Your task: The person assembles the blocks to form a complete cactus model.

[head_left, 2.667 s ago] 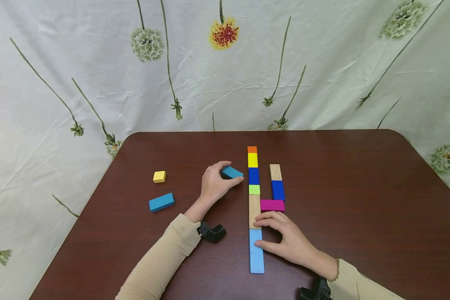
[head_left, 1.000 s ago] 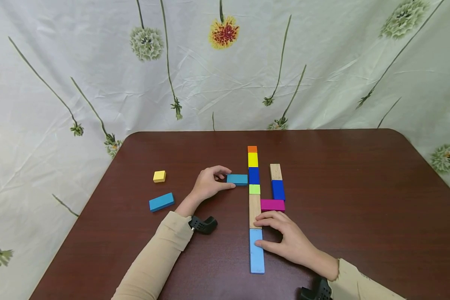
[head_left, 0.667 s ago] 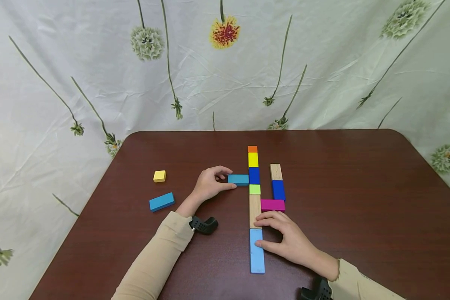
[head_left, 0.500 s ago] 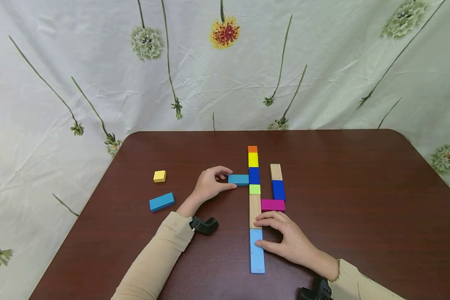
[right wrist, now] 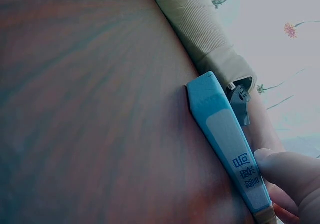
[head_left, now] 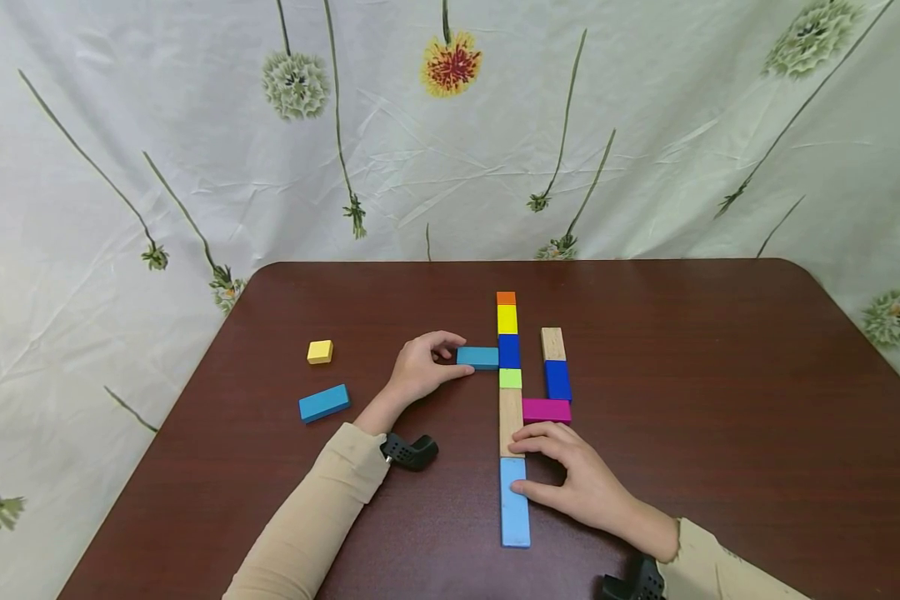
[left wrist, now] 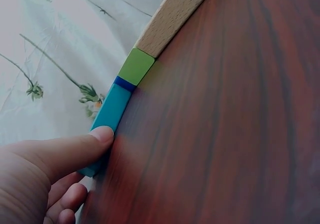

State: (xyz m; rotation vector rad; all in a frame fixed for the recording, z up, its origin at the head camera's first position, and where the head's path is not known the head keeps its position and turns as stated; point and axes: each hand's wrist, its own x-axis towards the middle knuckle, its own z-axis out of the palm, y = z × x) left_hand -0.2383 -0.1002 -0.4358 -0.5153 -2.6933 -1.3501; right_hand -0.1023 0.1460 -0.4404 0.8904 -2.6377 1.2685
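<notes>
My left hand (head_left: 420,367) pinches the left end of a sky-blue block (head_left: 477,358) between thumb and fingers. The block lies crosswise, its right end against a dark-blue block (head_left: 508,351) in a long row. In the left wrist view the thumb presses the side of the sky-blue block (left wrist: 114,107), in line with the green block (left wrist: 136,66). My right hand (head_left: 581,471) rests at the row's near end, thumb on a light-blue block (head_left: 514,517), fingertips on a plain wooden block (head_left: 510,417). Printed characters show on the light-blue block (right wrist: 232,149) in the right wrist view.
Upward the row continues with a green, a yellow (head_left: 507,319) and an orange block (head_left: 506,297). A magenta block (head_left: 546,410) juts right from it, leading to a blue (head_left: 558,380) and a wooden block (head_left: 552,343). Yellow (head_left: 319,352) and blue (head_left: 324,403) blocks lie left.
The sky-blue block, tilted in my left hand earlier, has come down flat and slid right against the dark-blue block. My right hand has stayed in place.
</notes>
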